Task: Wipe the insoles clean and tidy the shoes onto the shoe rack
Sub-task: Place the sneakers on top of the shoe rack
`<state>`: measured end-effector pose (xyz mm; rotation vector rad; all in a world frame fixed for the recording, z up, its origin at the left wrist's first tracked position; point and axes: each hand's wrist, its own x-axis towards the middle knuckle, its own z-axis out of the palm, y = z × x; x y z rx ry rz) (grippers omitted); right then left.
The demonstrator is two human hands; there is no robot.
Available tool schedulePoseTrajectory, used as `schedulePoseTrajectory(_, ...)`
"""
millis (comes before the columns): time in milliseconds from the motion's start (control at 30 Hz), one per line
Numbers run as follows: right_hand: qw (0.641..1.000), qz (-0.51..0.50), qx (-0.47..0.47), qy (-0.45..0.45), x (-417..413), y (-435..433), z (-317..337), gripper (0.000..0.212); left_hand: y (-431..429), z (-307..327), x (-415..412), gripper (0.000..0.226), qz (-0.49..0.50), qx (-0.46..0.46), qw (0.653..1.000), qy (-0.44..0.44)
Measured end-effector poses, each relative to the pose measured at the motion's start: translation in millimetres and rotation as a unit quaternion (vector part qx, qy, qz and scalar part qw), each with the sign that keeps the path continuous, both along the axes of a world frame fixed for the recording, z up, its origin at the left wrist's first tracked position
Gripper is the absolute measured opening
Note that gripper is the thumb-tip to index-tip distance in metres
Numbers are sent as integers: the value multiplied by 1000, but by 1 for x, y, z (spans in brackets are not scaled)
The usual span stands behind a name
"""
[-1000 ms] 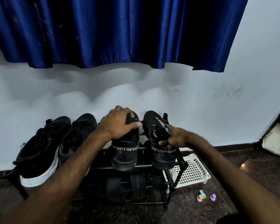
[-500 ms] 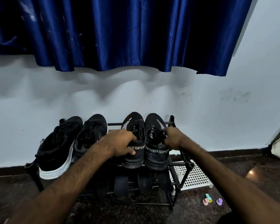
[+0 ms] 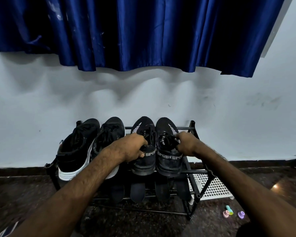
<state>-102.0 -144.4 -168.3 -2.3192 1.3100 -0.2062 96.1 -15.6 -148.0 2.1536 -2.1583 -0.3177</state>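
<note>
A dark blue curtain (image 3: 143,31) hangs across the top, with the pale wall (image 3: 41,100) below it and the dark speckled floor (image 3: 24,194) under that. The black shoe rack (image 3: 197,171) stands against the wall in front of me.

On its top tier, at the left, sits a black pair with white soles (image 3: 75,151), toes to the wall. Just beside that pair are the two black shoes I have hold of, side by side and touching, heels toward me, each with a SPORT band across the heel.

My left hand (image 3: 133,147) grips the left SPORT shoe (image 3: 143,161) at its outer collar: my fingers are curled over the rim into the opening and my thumb presses on the heel band. My right hand (image 3: 186,142) holds the right SPORT shoe (image 3: 168,163) from its right side, fingers curled in at the mouth by the laces. Both shoes rest on the top bars, between my two hands.

A white perforated tray (image 3: 214,185) lies on the floor behind the rack's right end. Dark insoles (image 3: 137,192) lie in a row on the lower tier, under the shoes. A few small coloured bits (image 3: 228,212) lie on the floor at the right
</note>
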Motion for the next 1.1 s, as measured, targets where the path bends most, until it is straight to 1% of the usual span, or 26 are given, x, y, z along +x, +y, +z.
schedulePoseTrajectory(133, 1000, 5, 6, 5, 0, 0, -1, 50, 3, 3, 4, 26, -3, 7, 1000, -18)
schedulePoseTrajectory(200, 1000, 14, 2, 3, -2, 0, 2, 45, 5, 10, 4, 25, -8, -1, 999, -33)
schedulePoseTrajectory(300, 1000, 9, -12, -12, -5, 2, 9, 37, 6, 26, -1, 34, -18, -61, 996, -55)
schedulePoseTrajectory(433, 999, 14, -38, -28, -13, 9, 15, 33, -2, 37, -22, 34, -21, -143, 988, -62)
schedulePoseTrajectory(567, 996, 41, -76, -36, -29, 20, 22, 40, -10, 38, -60, 33, -39, -192, 978, -74)
schedulePoseTrajectory(633, 994, 43, -93, -32, -38, 24, 24, 46, -15, 37, -80, 34, -53, -198, 976, -77)
schedulePoseTrajectory(733, 994, 37, -101, -19, -50, 23, 27, 66, -26, 36, -103, 39, -68, -177, 977, -97)
schedulePoseTrajectory(800, 994, 24, -99, -28, -59, 23, 32, 76, -32, 41, -113, 42, -68, -164, 978, -105)
schedulePoseTrajectory(867, 994, 17, -97, -42, -67, 21, 34, 75, -34, 47, -122, 44, -65, -169, 980, -82)
schedulePoseTrajectory(967, 993, 14, -100, -58, -80, 20, 35, 64, -36, 52, -138, 45, -68, -185, 979, -49)
schedulePoseTrajectory(1100, 993, 6, -110, -41, -101, 17, 31, 65, -44, 46, -158, 47, -86, -187, 978, -47)
